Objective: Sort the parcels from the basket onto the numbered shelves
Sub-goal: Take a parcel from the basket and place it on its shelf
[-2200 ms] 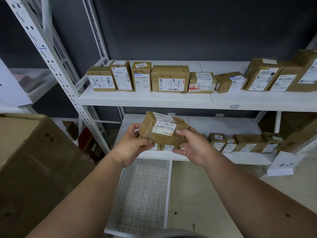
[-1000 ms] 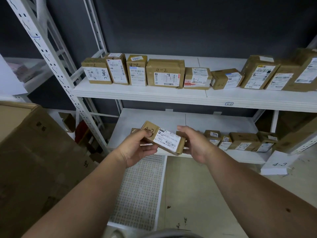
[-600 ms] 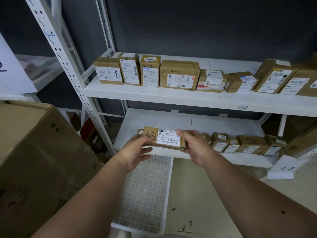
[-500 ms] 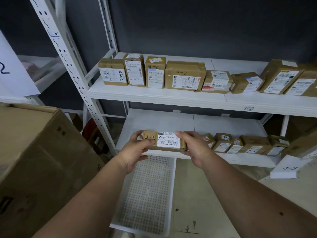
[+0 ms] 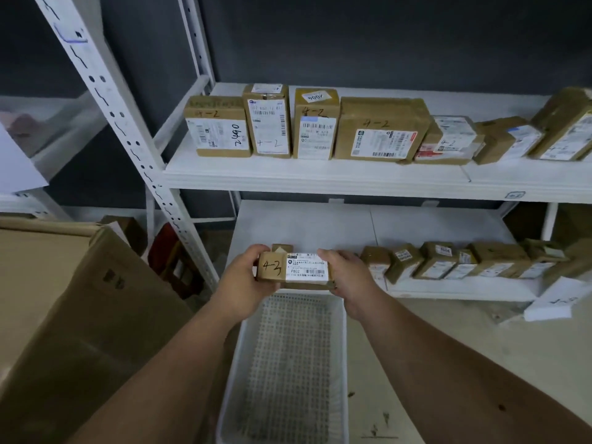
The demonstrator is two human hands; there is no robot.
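A flat brown parcel with a white label and a handwritten "4-3" is held level at the front edge of the lower shelf. My left hand grips its left end and my right hand grips its right end. A small parcel shows just behind it. Below my hands the white perforated basket stands on the floor with nothing visible in it. The upper shelf carries a row of parcels marked "4-2".
Several small parcels line the front right of the lower shelf. A large cardboard box stands close on my left. A white upright of the rack slants between box and shelves. A white "4-3" card lies at the right.
The parcel was turned from tilted to level and lowered toward the front of the lower shelf. Both hands kept hold of its ends.
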